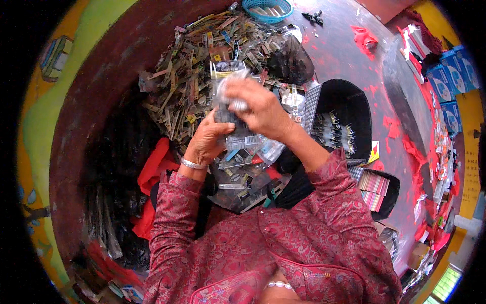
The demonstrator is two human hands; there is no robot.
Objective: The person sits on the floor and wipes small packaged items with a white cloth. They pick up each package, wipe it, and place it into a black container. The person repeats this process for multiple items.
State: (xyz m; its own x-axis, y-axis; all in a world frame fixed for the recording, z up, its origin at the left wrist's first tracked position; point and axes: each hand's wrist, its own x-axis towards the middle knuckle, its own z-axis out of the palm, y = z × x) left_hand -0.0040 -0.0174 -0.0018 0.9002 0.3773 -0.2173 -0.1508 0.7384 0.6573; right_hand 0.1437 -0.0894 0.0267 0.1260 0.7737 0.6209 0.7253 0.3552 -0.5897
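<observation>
Hands meet above the heap of packaged strips (202, 61): the left hand (208, 139) pinches the lower edge of a clear plastic packet (230, 96), and the right hand (258, 106) closes over its middle from the right. Right of the heap sits a black tray (349, 101).
</observation>
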